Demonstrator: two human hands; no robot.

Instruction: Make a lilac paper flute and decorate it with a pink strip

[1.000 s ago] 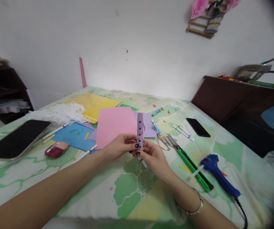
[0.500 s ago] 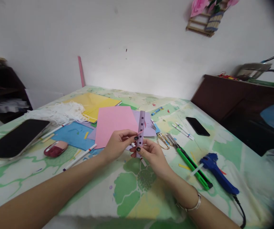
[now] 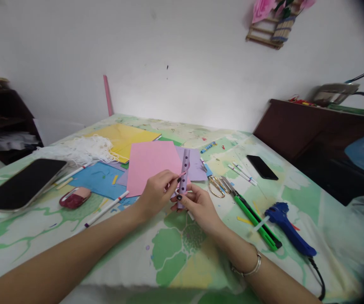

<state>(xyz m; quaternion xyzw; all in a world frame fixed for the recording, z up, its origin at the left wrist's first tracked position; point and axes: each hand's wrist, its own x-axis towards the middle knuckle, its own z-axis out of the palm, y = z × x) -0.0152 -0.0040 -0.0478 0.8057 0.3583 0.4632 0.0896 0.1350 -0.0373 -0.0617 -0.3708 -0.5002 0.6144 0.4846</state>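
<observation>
A slim purple paper tube (image 3: 186,159) with a row of dark dots stands nearly upright over the middle of the table. My right hand (image 3: 203,207) is closed round its lower part, thumb in front. A thin pink paper strip (image 3: 187,167) curves across the tube's upper part. Its left end is pinched between the thumb and finger of my left hand (image 3: 157,191). Just behind lies a pink paper sheet (image 3: 151,162), partly covered by my left hand. Gold-handled scissors (image 3: 216,187) rest to the right of the tube.
Right of my hands lie a green cutter (image 3: 258,223), a blue glue gun (image 3: 291,232) and a black phone (image 3: 262,167). On the left are a larger phone (image 3: 20,183), white string (image 3: 80,148), a maroon-and-pink object (image 3: 75,197), markers and coloured sheets.
The tube has shifted slightly left and down with my right hand. My left fingers have moved a little off the tube, pulling the strip's end to the left.
</observation>
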